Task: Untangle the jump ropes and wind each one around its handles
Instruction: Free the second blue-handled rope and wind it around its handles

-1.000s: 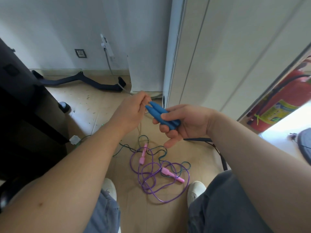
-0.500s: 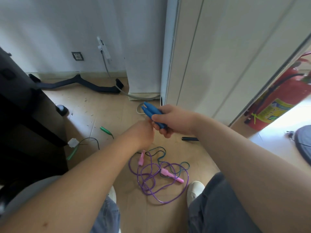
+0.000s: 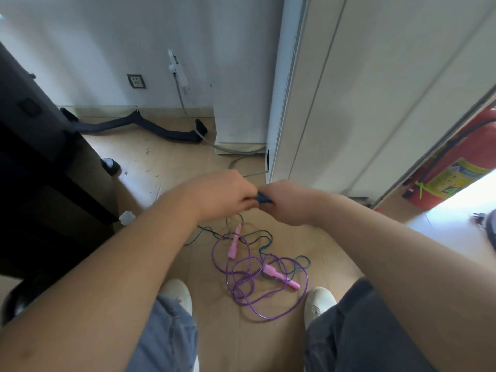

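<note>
- Above the pale wood-look floor (image 3: 241, 345), between the knees: right hand (image 3: 288, 204) wrapped around blue tapered plastic handles (image 3: 262, 198), only their tip showing.
- Left hand (image 3: 222, 194) curled against that tip; hold hidden, cannot tell.
- Wind snugly, feeding thin teal cord (image 3: 265, 235) free of glossy translucent purple rope (image 3: 268, 316) and smooth pink handles (image 3: 233, 245) tangled below.

I get a single wide-angle view from the head, facing forward and steeply down. Both forearms run in from the bottom corners, and the left hand (image 3: 222, 194) and right hand (image 3: 290, 202) meet near mid-frame, close under the lens. The floor (image 3: 166, 167) lies farther off below them, with the shoes (image 3: 177, 294) at the lower edge. The wall (image 3: 107, 36) and cabinet (image 3: 375, 89) fill the top.
</note>
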The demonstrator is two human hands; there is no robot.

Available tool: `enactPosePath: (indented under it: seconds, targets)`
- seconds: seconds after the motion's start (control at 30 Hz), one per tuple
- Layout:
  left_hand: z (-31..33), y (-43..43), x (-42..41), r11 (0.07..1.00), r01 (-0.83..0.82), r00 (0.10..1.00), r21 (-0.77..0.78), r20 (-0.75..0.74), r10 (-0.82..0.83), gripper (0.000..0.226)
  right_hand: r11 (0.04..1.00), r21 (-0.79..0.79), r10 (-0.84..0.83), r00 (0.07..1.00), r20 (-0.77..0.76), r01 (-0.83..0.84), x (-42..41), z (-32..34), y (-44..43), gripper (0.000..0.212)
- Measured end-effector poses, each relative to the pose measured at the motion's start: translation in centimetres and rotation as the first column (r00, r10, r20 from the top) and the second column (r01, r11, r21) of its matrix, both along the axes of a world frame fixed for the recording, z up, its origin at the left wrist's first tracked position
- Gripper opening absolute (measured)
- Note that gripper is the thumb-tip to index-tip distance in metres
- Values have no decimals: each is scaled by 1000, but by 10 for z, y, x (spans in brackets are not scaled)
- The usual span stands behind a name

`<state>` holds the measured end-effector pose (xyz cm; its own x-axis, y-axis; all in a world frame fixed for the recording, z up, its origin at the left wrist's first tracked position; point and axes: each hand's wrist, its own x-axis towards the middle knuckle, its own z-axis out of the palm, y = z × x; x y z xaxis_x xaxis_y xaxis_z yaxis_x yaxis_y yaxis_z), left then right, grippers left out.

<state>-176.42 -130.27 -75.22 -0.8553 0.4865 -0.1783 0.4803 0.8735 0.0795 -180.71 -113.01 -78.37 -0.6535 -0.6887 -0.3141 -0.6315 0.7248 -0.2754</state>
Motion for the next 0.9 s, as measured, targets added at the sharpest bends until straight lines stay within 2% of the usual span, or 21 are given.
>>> enactPosePath:
  seconds: [0.1, 0.17, 0.27, 0.43, 0.47, 0.53, 0.6, 0.67, 0.7, 0.73, 0.83, 0.9]
  targets:
    - [11, -23, 2, 982, -1, 994, 186, -104, 21, 41, 998, -14, 65, 996, 55, -65, 5, 4, 5, 16]
    - [11, -31, 3, 949, -34, 991, 315, -111, 72, 50, 993, -50, 112, 988, 106, -107, 13, 6, 4, 8]
    - [3, -39, 4, 891, -85, 990, 446, -62, 126, 53, 978, -121, 183, 976, 118, -169, 26, 12, -1, 5]
    - [-9, -40, 8, 791, -238, 969, 564, 77, 236, 57, 946, -244, 243, 965, 100, -213, 41, 25, 1, 8]
    - [-9, -36, 10, 737, -282, 957, 615, 132, 257, 59, 935, -298, 233, 967, 101, -194, 43, 28, 3, 6]
    - [-13, -24, 14, 564, -410, 911, 717, 284, 300, 54, 884, -456, 165, 981, 101, -102, 45, 37, 5, 8]
    - [-20, -9, 13, 437, -549, 827, 712, 391, 403, 44, 813, -583, 44, 997, 64, 2, 45, 45, 5, 17]
    - [-30, 4, 9, 366, -621, 766, 693, 436, 473, 40, 814, -576, -98, 995, -8, 76, 38, 47, 4, 10]
    - [-34, 9, 9, 362, -608, 771, 706, 418, 480, 42, 836, -538, -164, 985, -46, 114, 34, 45, 4, 12]
    - [-35, 14, 9, 397, -582, 786, 710, 367, 497, 46, 852, -498, -223, 972, -73, 158, 29, 42, 5, 17]
    - [-32, 22, 17, 630, -435, 870, 643, 122, 477, 50, 871, -417, -338, 932, -127, 259, 15, 34, 9, 19]
    - [-28, 25, 24, 782, -252, 947, 571, -22, 321, 46, 894, -342, -362, 916, -173, 289, 7, 27, 13, 15]
